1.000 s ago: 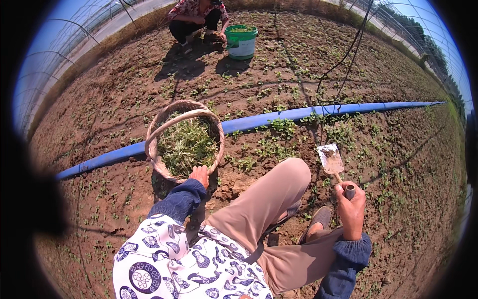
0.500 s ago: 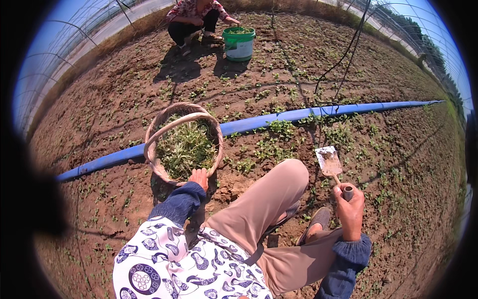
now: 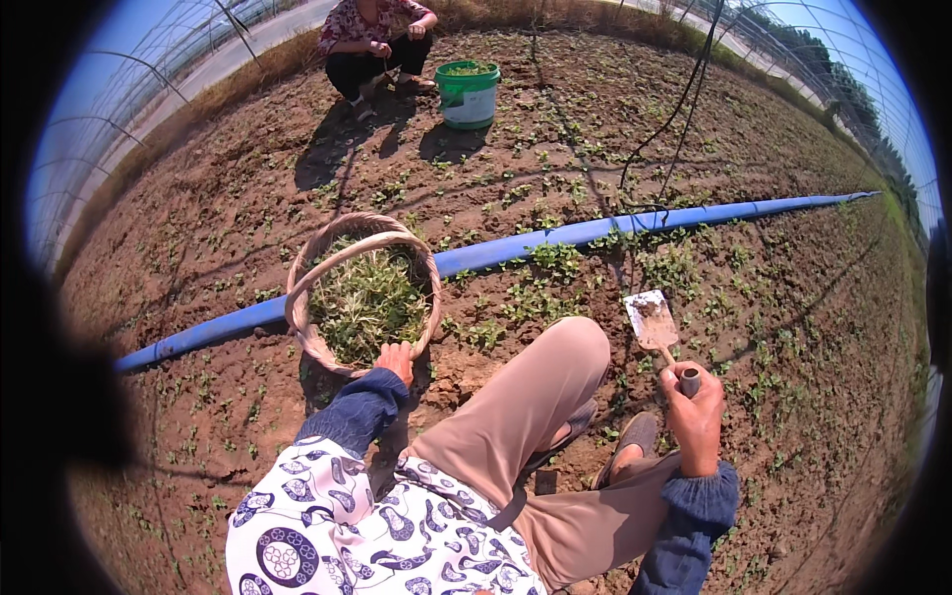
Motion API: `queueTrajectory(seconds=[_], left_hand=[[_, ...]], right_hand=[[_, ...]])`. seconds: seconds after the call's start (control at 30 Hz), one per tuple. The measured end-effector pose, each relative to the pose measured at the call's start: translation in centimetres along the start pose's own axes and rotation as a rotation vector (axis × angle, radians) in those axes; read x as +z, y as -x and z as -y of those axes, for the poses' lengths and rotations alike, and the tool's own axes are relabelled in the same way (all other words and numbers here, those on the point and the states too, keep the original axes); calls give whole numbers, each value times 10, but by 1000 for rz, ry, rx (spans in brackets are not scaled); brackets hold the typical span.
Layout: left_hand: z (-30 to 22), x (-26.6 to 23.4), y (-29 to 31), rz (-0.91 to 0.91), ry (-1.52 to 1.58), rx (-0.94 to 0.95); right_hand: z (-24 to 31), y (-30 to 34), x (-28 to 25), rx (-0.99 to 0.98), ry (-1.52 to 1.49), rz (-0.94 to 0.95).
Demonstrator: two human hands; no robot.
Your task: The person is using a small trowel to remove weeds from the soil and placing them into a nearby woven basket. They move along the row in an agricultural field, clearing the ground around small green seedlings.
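Observation:
A woven wicker basket (image 3: 297, 322) with an arched handle stands on the soil to my left, filled with pulled green plants (image 3: 369, 297). My left hand (image 3: 396, 361) is closed over the basket's near rim, its fingertips against the greens; the thumb is hidden. On the other side of my knees, my right hand (image 3: 697, 412) grips the handle of a small flat-bladed hand shovel (image 3: 652, 319). Its pale metal blade is smeared with soil and points away from me, above small green seedlings (image 3: 674, 268).
A blue hose (image 3: 535, 241) crosses the field just beyond the basket. Farther off, a person (image 3: 372, 45) squats beside a green-rimmed bucket (image 3: 467, 104) of greens. Black cables (image 3: 684, 119) hang down to the hose. My bent knee (image 3: 580, 347) rises between basket and shovel.
The squatting person has drawn a hand back from the bucket, and both hands are now near their knees. My hands, the basket and the shovel have hardly moved.

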State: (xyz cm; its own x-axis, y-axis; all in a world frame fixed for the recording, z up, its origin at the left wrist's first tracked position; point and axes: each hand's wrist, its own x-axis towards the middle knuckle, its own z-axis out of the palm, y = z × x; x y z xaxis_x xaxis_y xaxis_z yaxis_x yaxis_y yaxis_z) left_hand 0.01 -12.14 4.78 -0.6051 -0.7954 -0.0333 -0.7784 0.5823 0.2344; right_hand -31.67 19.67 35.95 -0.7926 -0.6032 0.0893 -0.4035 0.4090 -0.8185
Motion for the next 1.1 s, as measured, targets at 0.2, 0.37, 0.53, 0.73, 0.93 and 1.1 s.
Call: queueTrajectory(seconds=[0.2,0.37,0.53,0.73,0.93,1.1], left_hand=[[3,-16,0,50,11,52],[-2,-50,-22,134,105,195],[-89,-194,-62,-233,503,585],[-248,-382,-26,-632,578,1399],[-301,-437,34,-648,330,1752],[-331,-394,13,-596,430,1811]], right_hand=[[-2,-1,-2,-23,20,-2],[-1,1,-1,-83,22,-9],[3,1,11,-35,14,28],[-15,0,-7,-9,96,-8],[3,-7,18,-116,2,-26],[0,-1,-8,1,104,-47]])
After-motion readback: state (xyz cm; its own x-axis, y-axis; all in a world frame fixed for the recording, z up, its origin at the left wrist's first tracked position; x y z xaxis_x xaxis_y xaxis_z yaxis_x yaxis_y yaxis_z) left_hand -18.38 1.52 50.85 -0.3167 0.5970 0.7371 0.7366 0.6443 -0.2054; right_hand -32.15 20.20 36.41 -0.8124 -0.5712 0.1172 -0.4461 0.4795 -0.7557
